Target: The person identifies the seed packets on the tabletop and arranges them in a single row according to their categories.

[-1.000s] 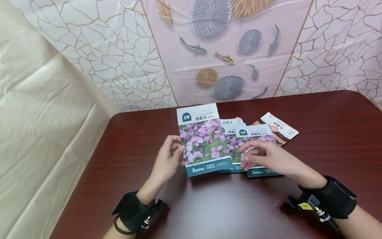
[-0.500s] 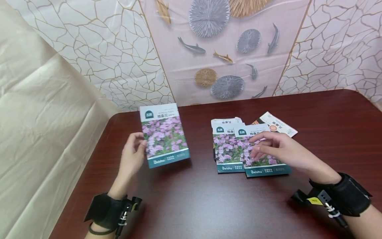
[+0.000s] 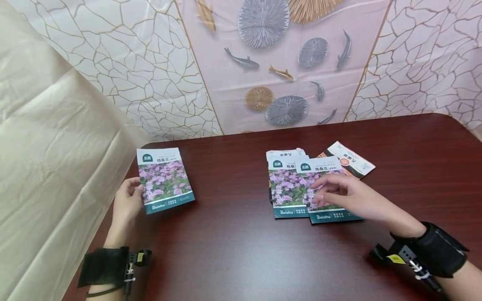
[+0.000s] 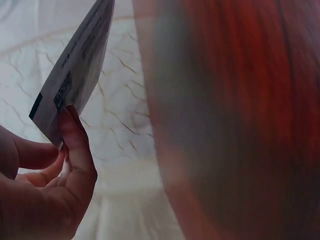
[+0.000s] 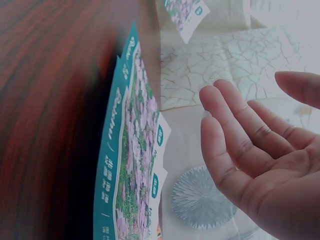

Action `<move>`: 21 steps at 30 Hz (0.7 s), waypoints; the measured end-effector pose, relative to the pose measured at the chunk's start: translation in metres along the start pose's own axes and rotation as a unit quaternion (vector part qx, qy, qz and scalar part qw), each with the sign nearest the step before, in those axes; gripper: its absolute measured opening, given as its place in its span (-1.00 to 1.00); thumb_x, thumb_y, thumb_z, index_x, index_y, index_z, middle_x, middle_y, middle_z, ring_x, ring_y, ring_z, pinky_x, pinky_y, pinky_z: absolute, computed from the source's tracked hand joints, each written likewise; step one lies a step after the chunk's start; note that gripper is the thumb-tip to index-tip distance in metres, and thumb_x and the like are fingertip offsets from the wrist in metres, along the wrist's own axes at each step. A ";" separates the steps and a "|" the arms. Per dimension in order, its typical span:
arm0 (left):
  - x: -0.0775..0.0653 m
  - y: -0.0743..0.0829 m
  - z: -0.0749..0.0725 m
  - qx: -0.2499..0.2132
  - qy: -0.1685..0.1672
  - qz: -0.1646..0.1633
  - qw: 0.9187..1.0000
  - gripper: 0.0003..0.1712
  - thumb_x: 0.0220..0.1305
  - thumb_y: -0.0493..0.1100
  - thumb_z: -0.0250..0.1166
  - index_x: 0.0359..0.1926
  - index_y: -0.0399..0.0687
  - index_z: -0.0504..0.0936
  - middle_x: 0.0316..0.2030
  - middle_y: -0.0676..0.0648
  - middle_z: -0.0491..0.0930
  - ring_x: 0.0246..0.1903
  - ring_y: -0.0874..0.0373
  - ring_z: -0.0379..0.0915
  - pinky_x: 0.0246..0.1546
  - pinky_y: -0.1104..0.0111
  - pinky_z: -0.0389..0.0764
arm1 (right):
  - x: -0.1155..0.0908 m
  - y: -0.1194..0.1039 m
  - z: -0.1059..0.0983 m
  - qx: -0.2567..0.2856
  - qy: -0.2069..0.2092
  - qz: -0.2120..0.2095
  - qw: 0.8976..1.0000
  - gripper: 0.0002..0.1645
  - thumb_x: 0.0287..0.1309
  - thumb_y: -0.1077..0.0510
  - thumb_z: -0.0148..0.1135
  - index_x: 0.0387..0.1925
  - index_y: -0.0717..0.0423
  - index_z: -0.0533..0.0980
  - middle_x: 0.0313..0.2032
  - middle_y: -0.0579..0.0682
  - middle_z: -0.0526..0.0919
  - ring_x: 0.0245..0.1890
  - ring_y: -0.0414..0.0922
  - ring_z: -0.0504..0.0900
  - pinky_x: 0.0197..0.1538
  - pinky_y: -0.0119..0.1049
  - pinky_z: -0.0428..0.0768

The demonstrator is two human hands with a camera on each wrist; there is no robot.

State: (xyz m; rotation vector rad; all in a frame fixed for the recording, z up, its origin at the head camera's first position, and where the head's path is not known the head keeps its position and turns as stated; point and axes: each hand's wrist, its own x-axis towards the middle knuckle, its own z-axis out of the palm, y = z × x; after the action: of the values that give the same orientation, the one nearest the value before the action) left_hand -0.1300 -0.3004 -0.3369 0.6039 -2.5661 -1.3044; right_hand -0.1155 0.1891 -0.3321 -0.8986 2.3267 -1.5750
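At the table's left side my left hand point(image 3: 129, 200) pinches a seed packet point(image 3: 165, 179) with pink flowers by its left edge, thumb on the front. The left wrist view shows the back of that packet point(image 4: 75, 75) between thumb and fingers point(image 4: 80, 155). My right hand point(image 3: 348, 194) hovers over another pink-flower packet point(image 3: 324, 213), its fingers relaxed with nothing in them. That packet overlaps a second pink-flower packet point(image 3: 284, 188) on its left. In the right wrist view my right hand point(image 5: 265, 150) is apart from the packets point(image 5: 135, 150).
An orange-and-white packet point(image 3: 357, 161) lies slanted behind the pile, and a white packet top point(image 3: 284, 153) pokes out at its back left. A patterned cloth point(image 3: 233, 83) hangs behind the dark red table point(image 3: 233, 251). A cream cloth point(image 3: 56, 167) drapes along the left.
My left hand has carried its packet leftward, away from the pile and lower toward the table's left edge. My right hand has shifted slightly right and stays over the pile.
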 end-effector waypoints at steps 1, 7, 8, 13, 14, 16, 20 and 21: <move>0.003 -0.003 -0.002 0.009 -0.009 -0.005 1.000 -0.62 0.41 -0.24 -0.15 0.18 -0.29 0.28 -0.20 -0.27 0.40 -0.42 0.14 0.37 -0.52 0.40 0.48 | 0.000 -0.001 0.002 -0.008 0.002 -0.001 1.000 -0.78 0.21 0.37 0.06 -0.09 0.35 0.44 -0.35 0.03 0.63 -0.32 -0.21 0.61 -0.31 -0.34 0.59; 0.025 -0.031 -0.002 0.043 -0.028 -0.026 0.998 -0.58 0.39 -0.26 -0.13 0.21 -0.32 0.28 -0.13 -0.31 0.41 -0.38 0.12 0.39 -0.57 0.26 0.51 | 0.000 -0.006 0.017 -0.079 0.008 -0.047 0.996 -0.78 0.15 0.34 0.15 -0.15 0.12 0.51 -0.37 -0.06 0.62 -0.35 -0.24 0.58 -0.34 -0.37 0.56; 0.027 -0.034 -0.001 0.048 -0.029 -0.030 0.998 -0.58 0.38 -0.27 -0.14 0.22 -0.33 0.28 -0.11 -0.32 0.41 -0.35 0.09 0.39 -0.55 0.24 0.50 | 0.000 -0.006 0.021 -0.095 0.007 -0.061 0.994 -0.77 0.13 0.34 0.17 -0.15 0.11 0.52 -0.37 -0.08 0.62 -0.35 -0.25 0.58 -0.34 -0.37 0.56; 0.030 -0.036 0.001 0.066 -0.038 -0.047 0.996 -0.53 0.32 -0.36 -0.12 0.24 -0.38 0.24 -0.01 -0.39 0.37 -0.19 -0.05 0.33 -0.39 0.32 0.41 | 0.000 -0.004 0.042 -0.214 -0.013 -0.128 0.968 -0.72 0.11 0.24 0.23 -0.10 0.13 0.52 -0.26 -0.11 0.63 -0.24 -0.24 0.58 -0.18 -0.25 0.52; 0.032 -0.039 0.002 0.068 -0.044 -0.050 0.995 -0.51 0.30 -0.37 -0.10 0.25 -0.39 0.22 0.00 -0.40 0.36 -0.17 -0.07 0.32 -0.39 0.33 0.39 | 0.000 -0.004 0.046 -0.233 -0.021 -0.136 0.963 -0.70 0.11 0.20 0.24 -0.08 0.13 0.52 -0.22 -0.10 0.62 -0.20 -0.23 0.58 -0.16 -0.23 0.51; 0.039 -0.049 0.003 0.074 -0.051 -0.054 0.995 -0.48 0.27 -0.39 -0.09 0.27 -0.37 0.20 0.03 -0.39 0.35 -0.14 -0.07 0.32 -0.42 0.41 0.41 | -0.002 -0.003 0.053 -0.256 -0.042 -0.149 0.954 -0.69 0.15 0.15 0.21 -0.06 0.14 0.51 -0.16 -0.08 0.60 -0.14 -0.20 0.55 -0.14 -0.22 0.53; 0.060 -0.077 0.004 0.080 -0.063 -0.048 0.994 -0.39 0.23 -0.44 -0.10 0.33 -0.34 0.10 0.13 -0.40 0.28 -0.04 -0.09 0.30 -0.30 0.38 0.47 | -0.002 -0.004 0.067 -0.272 -0.062 -0.184 0.943 -0.67 0.18 0.12 0.18 -0.02 0.11 0.50 -0.12 -0.12 0.55 -0.11 -0.21 0.50 -0.11 -0.23 0.51; 0.064 -0.084 0.005 0.086 -0.063 -0.044 0.993 -0.37 0.22 -0.44 -0.11 0.34 -0.32 0.08 0.16 -0.39 0.26 0.00 -0.10 0.28 -0.24 0.34 0.48 | -0.002 -0.004 0.070 -0.275 -0.063 -0.196 0.939 -0.67 0.17 0.12 0.18 -0.02 0.10 0.49 -0.12 -0.12 0.54 -0.11 -0.21 0.49 -0.11 -0.23 0.51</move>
State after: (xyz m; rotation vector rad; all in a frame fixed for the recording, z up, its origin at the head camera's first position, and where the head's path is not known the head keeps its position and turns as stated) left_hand -0.1671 -0.3698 -0.4077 0.6949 -2.8055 -1.1911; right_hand -0.0794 0.1351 -0.3585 -1.6174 2.6515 -0.9153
